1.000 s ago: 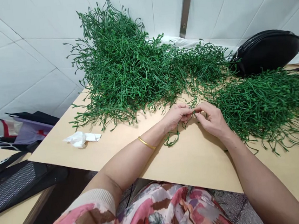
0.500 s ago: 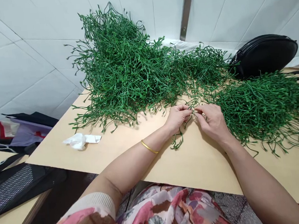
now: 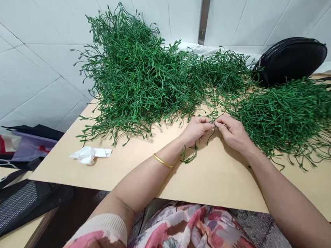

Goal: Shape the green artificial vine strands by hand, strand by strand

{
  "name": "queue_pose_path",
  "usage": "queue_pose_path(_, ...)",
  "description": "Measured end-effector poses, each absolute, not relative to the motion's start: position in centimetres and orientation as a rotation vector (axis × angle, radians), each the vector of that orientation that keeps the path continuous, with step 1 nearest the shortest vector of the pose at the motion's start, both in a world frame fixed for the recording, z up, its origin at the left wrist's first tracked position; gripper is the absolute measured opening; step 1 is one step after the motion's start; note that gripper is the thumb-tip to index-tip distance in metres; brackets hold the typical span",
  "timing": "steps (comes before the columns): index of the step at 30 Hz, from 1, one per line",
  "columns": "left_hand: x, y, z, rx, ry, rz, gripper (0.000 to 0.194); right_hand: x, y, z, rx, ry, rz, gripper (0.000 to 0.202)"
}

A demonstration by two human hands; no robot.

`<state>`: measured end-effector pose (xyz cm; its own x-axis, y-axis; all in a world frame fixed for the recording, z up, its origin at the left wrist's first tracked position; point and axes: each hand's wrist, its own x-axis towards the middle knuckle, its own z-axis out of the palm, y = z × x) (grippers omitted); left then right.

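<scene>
My left hand (image 3: 198, 128) and my right hand (image 3: 231, 130) meet over the table, fingertips nearly touching. Both are closed in a pinch on thin green strands (image 3: 190, 160), whose loose ends hang below my left hand. Exactly how the strands run between the fingers is too small to tell. Behind my hands a tall heap of green artificial stems (image 3: 137, 76) spreads to the left and centre. A second pile of the same stems (image 3: 287, 116) lies to the right, beside my right hand.
The pale wooden table (image 3: 146, 168) bears crumpled white tissue (image 3: 88, 155) at left. A black bag (image 3: 292, 60) stands at the back right by the tiled wall (image 3: 41, 19). Dark mesh material (image 3: 12, 207) and purple fabric (image 3: 31, 146) lie beyond the table's left edge.
The fingertips of both hands have come closer together. The loose strand ends under my left hand have swung slightly to the left. The view has shifted a little.
</scene>
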<state>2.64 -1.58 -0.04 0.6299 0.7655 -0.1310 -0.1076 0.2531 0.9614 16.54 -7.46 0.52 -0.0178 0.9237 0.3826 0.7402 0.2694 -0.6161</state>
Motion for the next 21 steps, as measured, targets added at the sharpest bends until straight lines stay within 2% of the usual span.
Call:
queue_pose_path(4, 2.60, -1.95, 0.23, 1.232, 0.748, 0.731, 0.016, 16.19, -7.54, 0.65, -1.549, -1.701, 0.599, 0.020)
queue_pose_path(8, 2.54, -2.07, 0.54, 1.277, 0.774, 0.770, 0.012, 16.09, -7.51, 0.74, -1.590, -1.795, 0.465, 0.019)
queue_pose_path(13, 2.43, -1.90, 0.22, 1.329, 0.757, 0.719, 0.010, 16.36, -7.46, 0.82, -1.555, -1.918, 0.354, 0.028)
queue_pose_path(21, 2.34, -1.42, 0.37, 1.002, 0.605, 0.630, 0.017, 16.38, -7.52, 0.92, -1.490, -1.725, 0.600, 0.030)
